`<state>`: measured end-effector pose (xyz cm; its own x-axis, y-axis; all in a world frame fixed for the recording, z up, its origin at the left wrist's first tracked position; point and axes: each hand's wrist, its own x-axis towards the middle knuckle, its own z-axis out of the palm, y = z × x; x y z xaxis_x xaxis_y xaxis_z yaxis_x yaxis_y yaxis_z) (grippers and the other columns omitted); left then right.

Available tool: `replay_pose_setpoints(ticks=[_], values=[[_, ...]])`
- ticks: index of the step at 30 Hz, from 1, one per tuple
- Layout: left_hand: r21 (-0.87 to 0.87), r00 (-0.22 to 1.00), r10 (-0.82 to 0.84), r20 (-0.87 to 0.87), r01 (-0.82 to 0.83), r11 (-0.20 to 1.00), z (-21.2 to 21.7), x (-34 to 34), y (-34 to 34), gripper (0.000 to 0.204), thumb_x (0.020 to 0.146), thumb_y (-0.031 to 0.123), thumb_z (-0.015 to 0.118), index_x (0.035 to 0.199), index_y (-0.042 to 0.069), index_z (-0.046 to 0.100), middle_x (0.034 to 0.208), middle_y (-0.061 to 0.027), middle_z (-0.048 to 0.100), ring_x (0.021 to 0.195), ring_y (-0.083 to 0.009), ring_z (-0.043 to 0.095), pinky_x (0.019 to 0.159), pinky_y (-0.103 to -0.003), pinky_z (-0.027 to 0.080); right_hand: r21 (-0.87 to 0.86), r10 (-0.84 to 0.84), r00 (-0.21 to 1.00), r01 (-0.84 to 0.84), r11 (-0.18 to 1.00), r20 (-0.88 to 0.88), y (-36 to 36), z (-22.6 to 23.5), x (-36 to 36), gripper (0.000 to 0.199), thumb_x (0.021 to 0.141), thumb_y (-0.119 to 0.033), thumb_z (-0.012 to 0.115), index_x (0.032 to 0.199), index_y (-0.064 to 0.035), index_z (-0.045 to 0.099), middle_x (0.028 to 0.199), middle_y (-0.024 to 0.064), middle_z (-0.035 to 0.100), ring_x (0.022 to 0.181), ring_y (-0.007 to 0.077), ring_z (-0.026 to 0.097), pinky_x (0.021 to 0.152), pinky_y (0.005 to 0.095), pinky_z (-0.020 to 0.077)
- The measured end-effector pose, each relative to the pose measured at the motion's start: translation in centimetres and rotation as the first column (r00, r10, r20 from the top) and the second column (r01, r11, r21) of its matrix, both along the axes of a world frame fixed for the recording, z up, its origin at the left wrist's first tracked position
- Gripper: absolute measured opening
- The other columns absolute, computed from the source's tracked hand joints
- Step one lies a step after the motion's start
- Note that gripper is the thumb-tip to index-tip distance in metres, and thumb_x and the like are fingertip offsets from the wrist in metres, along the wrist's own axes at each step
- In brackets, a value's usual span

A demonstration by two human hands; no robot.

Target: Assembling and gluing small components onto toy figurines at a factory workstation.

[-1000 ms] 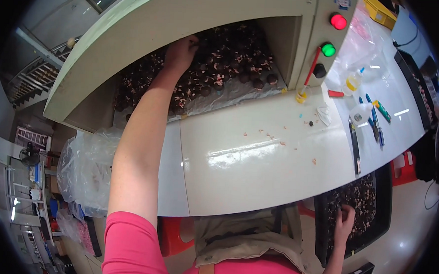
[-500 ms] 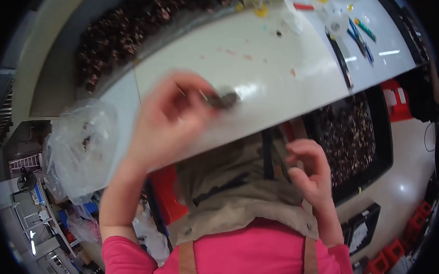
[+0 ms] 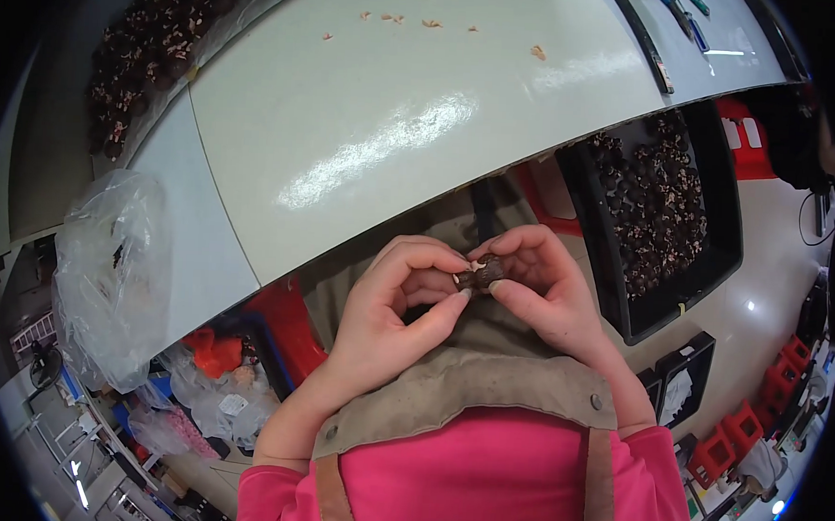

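A small dark brown lumpy piece (image 3: 484,271) with pale pinkish patches looks like two rounded parts joined, just off the near table edge in front of the apron. My left hand (image 3: 388,301) pinches its left end between thumb and fingers. Thumb and forefinger of my right hand (image 3: 556,290) close on its right end. The two hands almost meet at the piece, which partly disappears behind the fingertips. Scattered pale pink flakes (image 3: 432,24) lie on the white table (image 3: 369,100).
Many similar dark pieces fill a black tray (image 3: 657,206) at the right and form a heap (image 3: 156,49) at far left. A clear plastic bag (image 3: 114,284) hangs over the table's left side. Pens or tools (image 3: 680,20) lie at far right. A red stool (image 3: 284,325) stands below.
My left hand has come back from over the table with the dark piece, and my right hand has joined it there. The view has shifted, with the table now higher up.
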<state>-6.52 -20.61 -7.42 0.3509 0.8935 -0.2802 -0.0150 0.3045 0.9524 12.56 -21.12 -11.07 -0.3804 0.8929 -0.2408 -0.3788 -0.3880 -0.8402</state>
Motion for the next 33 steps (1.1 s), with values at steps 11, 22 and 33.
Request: replay_pose_setpoints(ticks=[11,22,33], values=[[-0.336,0.951,0.157,0.266,-0.061,0.94,-0.6,-0.8,-0.4,0.024,0.087,-0.002,0.052,0.11,0.0,0.044,0.11,-0.0113,0.055,0.102,-0.0172,0.058,0.088,-0.026,0.046,-0.097,0.107,0.994,-0.109,0.989,-0.021,1.2,0.2,-0.4,0.037,0.085,-0.002,0.055,0.121,-0.0002,0.045,0.112,0.0101,0.055,0.098,0.0159,0.056,0.085,0.0309,0.0463],[-0.378,0.947,0.199,0.251,-0.094,0.921,-1.0,-0.6,-0.1,0.023,0.09,0.005,0.051,0.111,0.0,0.045,0.108,-0.0106,0.054,0.099,-0.0165,0.057,0.088,-0.027,0.046,-0.059,0.105,0.992,-0.102,0.993,0.064,1.5,0.0,-0.3,0.037,0.088,-0.006,0.053,0.123,-0.0014,0.044,0.104,0.0057,0.056,0.097,0.0123,0.054,0.086,0.0275,0.0435],[-0.48,0.948,0.205,0.244,-0.066,0.875,-0.7,-0.3,0.8,0.038,0.09,0.012,0.051,0.124,0.006,0.037,0.108,-0.0119,0.055,0.097,-0.0224,0.06,0.085,-0.031,0.05,0.048,0.092,0.964,-0.107,0.993,0.249,2.1,0.0,-0.6,0.031,0.089,-0.013,0.051,0.118,-0.0011,0.05,0.102,0.0045,0.054,0.096,0.0119,0.05,0.084,0.025,0.0406]])
